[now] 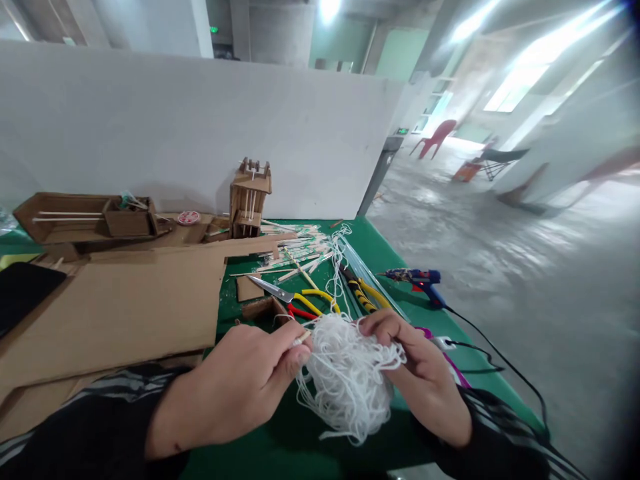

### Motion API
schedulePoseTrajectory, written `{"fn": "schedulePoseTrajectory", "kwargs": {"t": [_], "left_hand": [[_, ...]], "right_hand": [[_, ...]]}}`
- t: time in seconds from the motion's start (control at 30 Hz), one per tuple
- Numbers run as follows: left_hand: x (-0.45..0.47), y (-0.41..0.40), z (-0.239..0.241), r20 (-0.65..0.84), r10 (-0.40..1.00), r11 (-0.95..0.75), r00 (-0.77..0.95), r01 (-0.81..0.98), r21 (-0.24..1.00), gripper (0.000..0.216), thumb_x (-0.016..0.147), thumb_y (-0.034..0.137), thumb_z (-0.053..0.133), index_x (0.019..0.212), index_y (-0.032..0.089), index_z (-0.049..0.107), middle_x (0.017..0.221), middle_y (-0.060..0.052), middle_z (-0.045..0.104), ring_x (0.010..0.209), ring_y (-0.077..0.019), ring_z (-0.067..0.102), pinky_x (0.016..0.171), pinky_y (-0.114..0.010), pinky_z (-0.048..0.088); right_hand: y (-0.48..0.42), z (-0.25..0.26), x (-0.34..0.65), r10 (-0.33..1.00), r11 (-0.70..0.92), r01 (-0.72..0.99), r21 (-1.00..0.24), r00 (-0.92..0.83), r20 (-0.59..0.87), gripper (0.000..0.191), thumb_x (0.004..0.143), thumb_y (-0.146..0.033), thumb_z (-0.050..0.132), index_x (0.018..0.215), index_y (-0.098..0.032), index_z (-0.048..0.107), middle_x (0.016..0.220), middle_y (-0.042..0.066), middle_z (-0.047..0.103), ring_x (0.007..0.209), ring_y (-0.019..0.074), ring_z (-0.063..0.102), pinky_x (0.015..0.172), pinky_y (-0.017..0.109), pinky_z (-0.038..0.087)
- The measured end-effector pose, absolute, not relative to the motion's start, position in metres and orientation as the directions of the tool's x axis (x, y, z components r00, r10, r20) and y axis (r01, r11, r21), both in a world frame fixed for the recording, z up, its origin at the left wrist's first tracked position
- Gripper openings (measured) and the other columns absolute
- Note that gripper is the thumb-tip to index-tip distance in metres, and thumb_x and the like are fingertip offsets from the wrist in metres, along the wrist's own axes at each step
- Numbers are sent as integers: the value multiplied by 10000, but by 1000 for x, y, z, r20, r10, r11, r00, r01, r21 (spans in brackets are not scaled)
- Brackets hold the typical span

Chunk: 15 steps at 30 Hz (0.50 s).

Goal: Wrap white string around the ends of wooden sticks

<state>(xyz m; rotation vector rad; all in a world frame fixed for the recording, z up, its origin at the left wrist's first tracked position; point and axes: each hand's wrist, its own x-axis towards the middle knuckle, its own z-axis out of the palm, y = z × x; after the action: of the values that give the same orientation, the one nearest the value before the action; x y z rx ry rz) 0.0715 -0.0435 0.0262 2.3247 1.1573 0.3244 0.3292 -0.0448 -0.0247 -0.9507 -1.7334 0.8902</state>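
A loose tangle of white string [345, 377] hangs between my two hands above the green table [400, 313]. My left hand [235, 387] is closed, pinching a strand of the string at its thumb and forefinger. My right hand [420, 373] is closed too, its fingers curled into the right side of the tangle. Both wrists wear black sleeves with grey stripes.
Yellow-handled scissors [287, 297], yellow and black pliers [365, 297] and a blue glue gun [417, 280] with its black cord lie beyond my hands. Cardboard sheets [115, 307], a small cardboard tower [249, 197], thin sticks [295, 250] and a cardboard box [85, 217] fill the left. A white partition stands behind.
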Motion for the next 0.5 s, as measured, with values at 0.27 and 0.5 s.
{"fn": "schedulePoseTrajectory", "kwargs": {"t": [0.27,0.5], "left_hand": [[81,-42,23,10,808,-540,589,735,410,301,959,439,393,1150,285,569,790,4,714,670,-231,649,578,-299,322],[78,-40,12,6,815,-540,579,757,368,313,963,439,367,1020,257,615,723,-35,693,639,-249,644,549,-298,277]], "right_hand": [[-47,-31,328,880,450,225,-864,-278,386,59,895,-207,538,866,-231,493,990,57,550,952,219,558,809,335,463],[-46,-34,325,868,484,301,-822,-282,408,70,877,-185,529,831,-222,491,984,70,569,983,244,571,845,381,472]]}}
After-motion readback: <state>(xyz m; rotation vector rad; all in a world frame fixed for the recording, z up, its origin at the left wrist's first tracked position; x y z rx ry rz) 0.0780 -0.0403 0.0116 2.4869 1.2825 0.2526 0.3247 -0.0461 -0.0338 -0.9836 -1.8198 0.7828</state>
